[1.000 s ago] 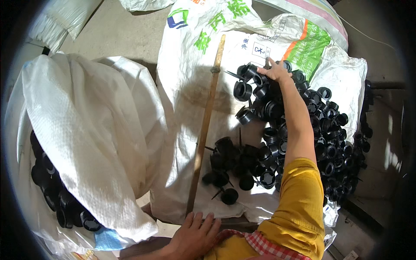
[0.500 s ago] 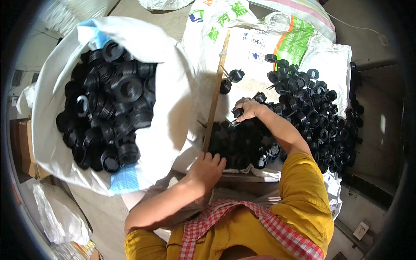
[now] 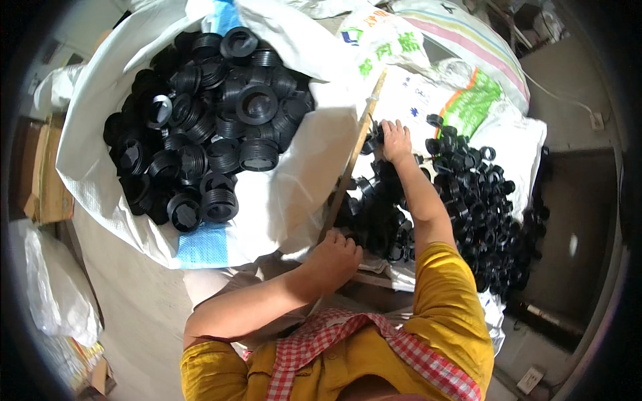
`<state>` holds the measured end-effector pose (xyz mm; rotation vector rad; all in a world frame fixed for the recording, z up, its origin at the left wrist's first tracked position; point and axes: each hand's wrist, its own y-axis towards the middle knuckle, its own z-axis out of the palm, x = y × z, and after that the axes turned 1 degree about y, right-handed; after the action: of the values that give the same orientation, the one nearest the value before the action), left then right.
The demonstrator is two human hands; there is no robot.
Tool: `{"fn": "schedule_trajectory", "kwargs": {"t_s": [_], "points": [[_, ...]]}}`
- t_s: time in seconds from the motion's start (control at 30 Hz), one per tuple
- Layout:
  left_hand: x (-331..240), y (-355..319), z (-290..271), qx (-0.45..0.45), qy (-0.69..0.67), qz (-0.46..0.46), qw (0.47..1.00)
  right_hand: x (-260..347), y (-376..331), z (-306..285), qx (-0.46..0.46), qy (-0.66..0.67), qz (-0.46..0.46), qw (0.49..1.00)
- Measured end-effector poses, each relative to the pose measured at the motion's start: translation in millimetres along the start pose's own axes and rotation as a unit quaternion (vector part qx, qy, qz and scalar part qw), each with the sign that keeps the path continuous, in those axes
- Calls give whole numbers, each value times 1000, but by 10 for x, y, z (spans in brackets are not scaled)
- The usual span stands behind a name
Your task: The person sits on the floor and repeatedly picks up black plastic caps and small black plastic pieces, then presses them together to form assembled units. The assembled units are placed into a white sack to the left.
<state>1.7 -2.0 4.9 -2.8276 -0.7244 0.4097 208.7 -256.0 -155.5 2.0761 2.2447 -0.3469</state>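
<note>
Under my right hand (image 3: 396, 140), the fingers are bent over a black plastic cap (image 3: 379, 132) beside the upper part of a wooden strip (image 3: 354, 150); the hand partly hides that cap. My left hand (image 3: 334, 259) is closed at the strip's lower end, its fingers curled by the near edge of the caps; what they grip, if anything, is hidden. Between the hands lies a heap of black caps (image 3: 371, 217) in shadow. A larger heap of black caps (image 3: 485, 214) spreads to the right of my right forearm.
On the left stands a large white woven sack (image 3: 87, 160) holding many black threaded caps (image 3: 224, 154). Printed white sacking (image 3: 414, 93) lies beneath the heaps. A striped full sack (image 3: 481, 47) is at the back. A cardboard box (image 3: 53, 174) and clear plastic bag (image 3: 60, 281) are far left.
My right hand has moved away from me, up to the caps lying by the wooden strip. My left hand stays at the strip's lower end. The whole view has shifted.
</note>
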Motion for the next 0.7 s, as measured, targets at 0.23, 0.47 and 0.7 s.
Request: {"fn": "schedule_trajectory", "kwargs": {"t_s": [0.23,0.47,0.7], "points": [[64,-48,-115,5,-8,11,1000,87,-292,258,177,116,2,977],[89,42,-187,23,-94,-45,994,-77,-1854,-771,-12,253,-34,967],[-4,200,134,-147,-314,-71,935,59,-2915,-949,0,305,55,951]]}}
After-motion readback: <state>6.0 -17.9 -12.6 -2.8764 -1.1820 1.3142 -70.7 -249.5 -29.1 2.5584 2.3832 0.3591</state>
